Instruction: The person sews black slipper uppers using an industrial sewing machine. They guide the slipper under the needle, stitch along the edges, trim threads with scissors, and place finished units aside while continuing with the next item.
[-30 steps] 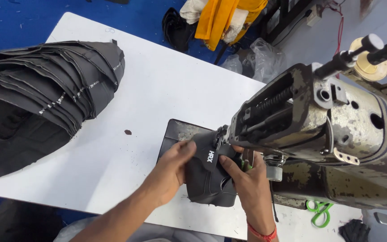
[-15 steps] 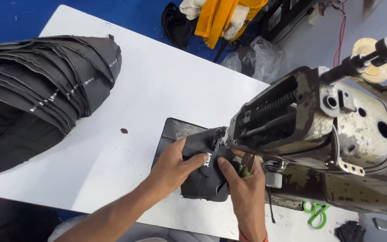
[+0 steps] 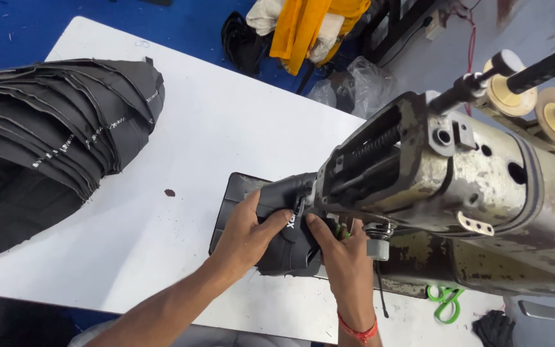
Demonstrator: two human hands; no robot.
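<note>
Plenty of bare white counter (image 3: 213, 128) sits between the big stack of black pieces (image 3: 52, 141) on the left and the sewing machine (image 3: 457, 186) crowding the right side. The black fabric piece (image 3: 287, 241) sits right under the machine head, near the counter's front edge. Left hand (image 3: 245, 234) is curled over it, gripping; right hand (image 3: 345, 260) pinches its edge by the needle. Green scissors (image 3: 443, 302) lie off right.

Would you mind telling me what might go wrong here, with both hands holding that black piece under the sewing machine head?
1. The right hand grips the black fabric piece right beneath the worn metal sewing machine head; its fingertips might get caught there.
2. The left hand bunches the piece, so it may feed crooked.
3. The green-handled scissors lie near the white table's front edge and could get knocked off.
</note>
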